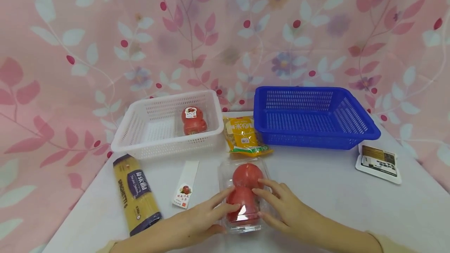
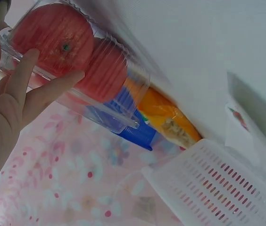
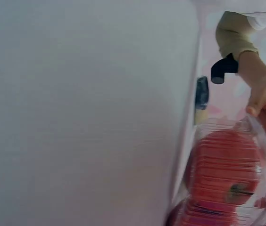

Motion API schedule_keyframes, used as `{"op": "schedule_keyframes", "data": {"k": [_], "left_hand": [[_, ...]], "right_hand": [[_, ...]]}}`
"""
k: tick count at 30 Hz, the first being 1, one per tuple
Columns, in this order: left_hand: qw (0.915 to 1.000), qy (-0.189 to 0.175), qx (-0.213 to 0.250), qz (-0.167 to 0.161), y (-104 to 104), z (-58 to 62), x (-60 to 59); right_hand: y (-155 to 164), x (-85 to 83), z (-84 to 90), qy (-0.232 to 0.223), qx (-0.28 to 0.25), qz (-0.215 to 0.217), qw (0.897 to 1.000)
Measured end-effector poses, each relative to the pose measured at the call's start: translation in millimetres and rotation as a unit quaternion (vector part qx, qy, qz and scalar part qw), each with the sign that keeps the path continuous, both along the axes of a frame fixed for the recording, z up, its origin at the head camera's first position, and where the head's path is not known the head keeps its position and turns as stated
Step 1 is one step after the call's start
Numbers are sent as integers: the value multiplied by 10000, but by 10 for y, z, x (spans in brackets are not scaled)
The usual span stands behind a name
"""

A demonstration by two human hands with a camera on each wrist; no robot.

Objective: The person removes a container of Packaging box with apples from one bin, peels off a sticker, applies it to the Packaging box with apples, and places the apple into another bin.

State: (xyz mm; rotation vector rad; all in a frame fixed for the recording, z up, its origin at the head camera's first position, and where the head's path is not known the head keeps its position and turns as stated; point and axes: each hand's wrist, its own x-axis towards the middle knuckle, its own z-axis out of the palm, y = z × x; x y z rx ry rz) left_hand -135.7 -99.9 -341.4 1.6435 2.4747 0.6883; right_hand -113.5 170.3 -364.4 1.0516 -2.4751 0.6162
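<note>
A clear plastic box [image 1: 265,167] with two red round fruits [image 1: 242,194] inside lies on the white table in front of me. My left hand [image 1: 202,220] touches the box from the left, its fingers spread over the lid and its thumb near the front corner. From the right, my right hand [image 1: 288,210] rests its fingertips on the lid. In the left wrist view, spread fingers [image 2: 53,94] lie across the clear lid. Ridged box walls and a fruit's stem end [image 3: 239,190] show in the right wrist view. Neither hand lifts the box.
Left of the box lie a white label strip [image 1: 188,175] and a spaghetti pack [image 1: 137,194]. Behind stand a white basket [image 1: 168,141] holding a similar labelled fruit box [image 1: 193,122], a yellow food bag [image 1: 246,136] and a blue basket [image 1: 309,138]. A white-and-black pack [image 1: 379,163] lies far right.
</note>
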Motion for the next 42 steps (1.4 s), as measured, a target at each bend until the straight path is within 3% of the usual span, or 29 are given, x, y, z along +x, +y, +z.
{"op": "schedule_keyframes", "data": {"k": [5, 12, 15, 17, 19, 23, 27, 31, 36, 42], "left_hand": [[9996, 267, 80, 54, 25, -153, -57], [9982, -464, -264, 265, -4, -130, -103], [9903, -1158, -268, 721, -81, -88, -141], [9782, -1612, -207, 1294, -153, -68, -186], [9647, -1788, -119, 1931, -229, -68, -246], [9446, -1370, -233, 2972, -368, -114, -351], [9288, -929, -546, 3545, -471, -172, -397], [9176, -861, -929, 3767, -506, -203, -424], [9103, -988, -1245, 3823, -520, -263, -471], [9059, -1018, -1562, 3802, -564, -352, -482]], "right_hand": [[17, -11, -93, 241, 182, -128, 9995], [50, 0, -58, -542, 768, -428, 9947], [58, -9, -18, -544, 968, -519, 9925], [60, -23, 3, -326, 1011, -514, 9930], [67, -33, 28, -301, 1060, -519, 9925], [75, -44, 63, -496, 1165, -515, 9906], [76, -41, 75, -347, 1203, -482, 9910], [83, -42, 81, -150, 1226, -468, 9912], [94, -43, 120, -106, 1417, -587, 9881], [130, -67, 136, 862, 1131, -802, 9866]]}}
